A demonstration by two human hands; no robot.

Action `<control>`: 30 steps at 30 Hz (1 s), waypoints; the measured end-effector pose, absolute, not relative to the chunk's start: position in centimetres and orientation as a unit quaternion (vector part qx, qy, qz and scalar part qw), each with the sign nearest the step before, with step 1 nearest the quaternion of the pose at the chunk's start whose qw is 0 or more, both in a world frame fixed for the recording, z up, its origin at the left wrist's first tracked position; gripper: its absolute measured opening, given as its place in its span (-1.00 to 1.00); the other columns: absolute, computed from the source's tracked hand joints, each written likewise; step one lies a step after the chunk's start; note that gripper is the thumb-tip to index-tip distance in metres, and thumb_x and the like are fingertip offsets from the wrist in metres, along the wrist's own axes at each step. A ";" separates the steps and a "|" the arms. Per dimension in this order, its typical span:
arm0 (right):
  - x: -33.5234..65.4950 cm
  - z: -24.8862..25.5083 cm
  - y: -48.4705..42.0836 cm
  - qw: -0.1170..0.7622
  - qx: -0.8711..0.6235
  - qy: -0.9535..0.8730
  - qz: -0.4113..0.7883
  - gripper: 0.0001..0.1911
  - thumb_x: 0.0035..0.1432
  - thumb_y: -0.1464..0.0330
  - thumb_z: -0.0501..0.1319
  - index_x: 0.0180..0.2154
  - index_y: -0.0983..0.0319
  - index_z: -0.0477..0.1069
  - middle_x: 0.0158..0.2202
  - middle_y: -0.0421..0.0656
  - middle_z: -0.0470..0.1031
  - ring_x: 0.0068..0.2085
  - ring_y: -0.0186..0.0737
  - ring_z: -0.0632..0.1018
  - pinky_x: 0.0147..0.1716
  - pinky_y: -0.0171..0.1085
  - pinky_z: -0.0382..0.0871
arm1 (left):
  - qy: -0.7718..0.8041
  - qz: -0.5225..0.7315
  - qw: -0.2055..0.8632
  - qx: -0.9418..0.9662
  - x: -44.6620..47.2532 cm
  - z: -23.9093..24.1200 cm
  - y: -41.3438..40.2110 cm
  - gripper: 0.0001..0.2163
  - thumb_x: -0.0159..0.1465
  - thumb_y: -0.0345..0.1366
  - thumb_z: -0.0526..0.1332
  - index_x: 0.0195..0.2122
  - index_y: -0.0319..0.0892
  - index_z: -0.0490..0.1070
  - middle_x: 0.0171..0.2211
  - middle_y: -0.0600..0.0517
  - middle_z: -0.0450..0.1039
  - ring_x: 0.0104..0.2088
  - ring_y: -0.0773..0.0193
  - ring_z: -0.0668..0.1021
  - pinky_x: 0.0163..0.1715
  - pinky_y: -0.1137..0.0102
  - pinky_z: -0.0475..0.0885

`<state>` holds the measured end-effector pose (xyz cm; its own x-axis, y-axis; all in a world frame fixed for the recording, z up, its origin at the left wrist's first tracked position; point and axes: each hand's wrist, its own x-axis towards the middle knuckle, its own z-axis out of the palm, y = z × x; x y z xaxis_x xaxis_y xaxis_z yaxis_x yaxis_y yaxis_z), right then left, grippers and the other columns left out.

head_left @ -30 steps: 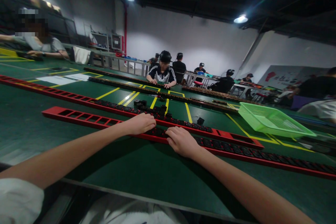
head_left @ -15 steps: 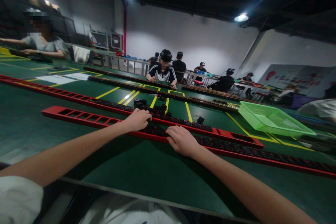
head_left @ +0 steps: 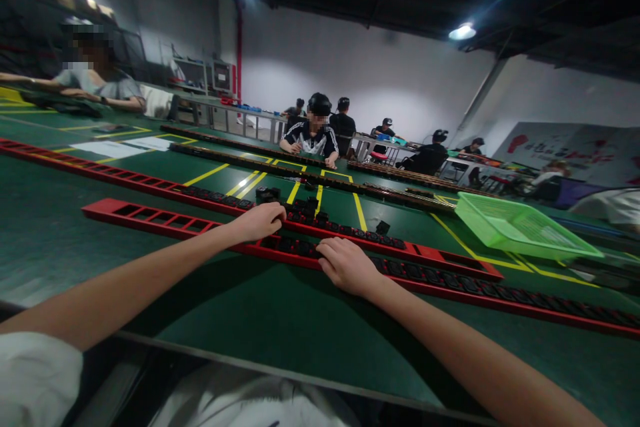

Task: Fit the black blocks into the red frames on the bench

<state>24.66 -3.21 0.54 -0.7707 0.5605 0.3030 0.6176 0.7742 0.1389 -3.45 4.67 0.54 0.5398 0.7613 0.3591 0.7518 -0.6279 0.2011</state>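
Note:
A long red slotted strip (head_left: 150,217) lies nearest me, its left slots bare and many of the others filled with small black square parts (head_left: 415,271). Over its middle, my left hand (head_left: 263,221) is closed in a pinch; what the fingertips hold, if anything, is hidden. To the right, my right hand (head_left: 347,267) has its fingers curled over the same strip, touching the black parts there. Just behind my left hand, a small heap of loose black parts (head_left: 307,208) sits on a second red strip (head_left: 120,177), which is partly filled too.
A light green basket (head_left: 525,230) stands at the right. One loose black part (head_left: 383,227) lies behind the second strip. Dark long strips (head_left: 240,160) and white sheets (head_left: 110,149) lie farther back. A person (head_left: 313,137) works across the green table; another (head_left: 100,83) sits left.
My left hand has moved slightly left and up, its fingers drawn closer together. The right hand stays in place on the strip.

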 end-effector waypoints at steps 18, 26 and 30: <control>24.7 0.6 -3.3 0.121 -0.311 -0.935 -0.122 -0.72 0.38 0.36 0.06 0.02 0.30 0.41 0.00 0.02 0.50 0.01 -0.07 0.49 0.05 -0.12 0.35 | 0.295 0.301 0.126 0.898 -3.0 0.7 3.8 -0.79 0.32 -0.29 0.05 -0.15 -0.21 0.43 -0.13 -0.08 0.48 -0.11 0.15 0.50 -0.02 0.29 0.36; 24.8 0.5 -3.3 0.125 -0.309 -0.935 -0.120 -0.72 0.38 0.35 0.06 0.03 0.28 0.40 0.00 0.03 0.50 0.01 -0.08 0.49 0.03 -0.12 0.35 | 0.374 0.255 0.110 0.885 -3.3 0.9 3.8 -0.72 0.32 -0.23 -0.02 -0.43 -0.18 0.40 -0.51 0.06 0.38 -0.44 0.25 0.42 -0.36 0.39 0.25; 24.8 0.5 -3.3 0.125 -0.310 -0.936 -0.110 -0.72 0.38 0.35 0.05 0.03 0.28 0.40 0.01 0.04 0.49 0.02 -0.07 0.48 0.04 -0.10 0.34 | 0.351 0.218 0.085 0.907 -3.3 1.0 3.8 -0.69 0.34 -0.23 -0.04 -0.46 -0.16 0.38 -0.45 0.03 0.40 -0.38 0.23 0.44 -0.28 0.38 0.28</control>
<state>24.76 -3.28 0.51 -0.7763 0.5531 0.3024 0.6080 0.7836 0.1277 -3.32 3.83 0.97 0.6587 0.6734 0.3356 0.5997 -0.7393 0.3062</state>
